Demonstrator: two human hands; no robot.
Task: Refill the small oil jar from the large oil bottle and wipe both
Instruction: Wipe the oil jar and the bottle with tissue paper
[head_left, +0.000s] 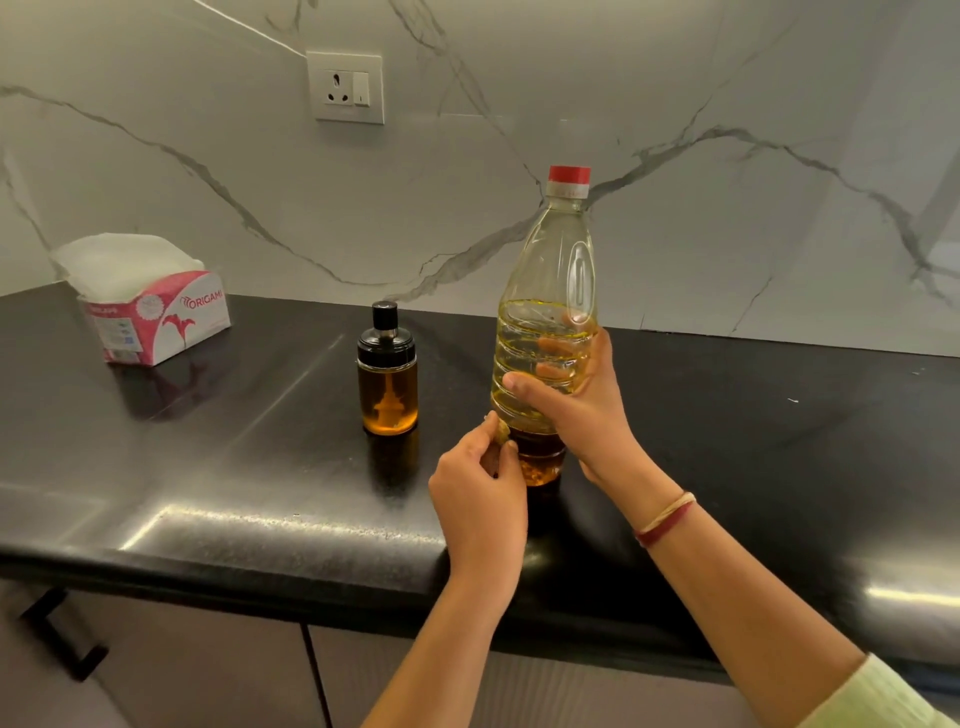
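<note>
The large clear oil bottle (558, 270) with a red cap stands upright on the black counter (208, 467), roughly half full of yellow oil. My right hand (576, 410) grips its ribbed middle from the right side. My left hand (480, 488) pinches a small crumpled tissue (501, 431) against the bottle's lower left side. The small glass oil jar (387, 376) with a black lid stands to the left of the bottle, holding amber oil, and neither hand touches it.
A pink and white tissue box (156, 317) with white tissues sits at the back left of the counter. A wall socket (345, 85) is set in the marble backsplash. Cabinet doors with a black handle (57, 634) lie below the counter's front edge.
</note>
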